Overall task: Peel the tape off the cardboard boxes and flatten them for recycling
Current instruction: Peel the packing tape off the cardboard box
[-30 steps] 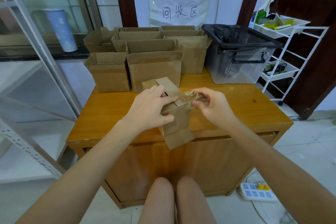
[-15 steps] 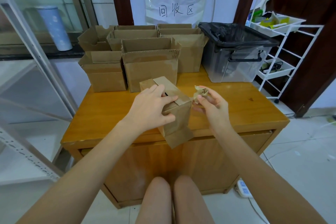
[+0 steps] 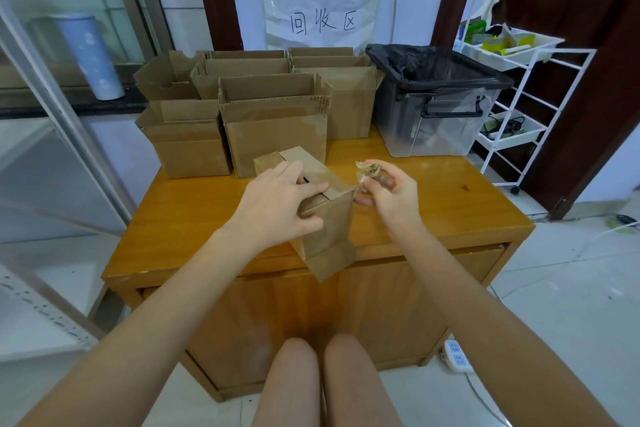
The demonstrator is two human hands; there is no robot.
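Note:
A small brown cardboard box (image 3: pixel 329 236) is held above the near edge of the wooden cabinet top (image 3: pixel 194 218). My left hand (image 3: pixel 277 204) grips its top, fingers curled over the upper flap. A strip of clear tape (image 3: pixel 367 172), crumpled at its free end, still joins the box's top right corner. My right hand (image 3: pixel 388 189) pinches that tape just to the right of the box.
Several open cardboard boxes (image 3: pixel 273 121) stand at the back of the cabinet. A clear bin with a black liner (image 3: pixel 433 97) sits at the back right. A white wire trolley (image 3: pixel 519 107) stands to the right, a metal shelf frame (image 3: pixel 52 121) to the left.
My right hand has pulled the tape a little up and to the right, away from the box corner. My left hand keeps its hold on the box top.

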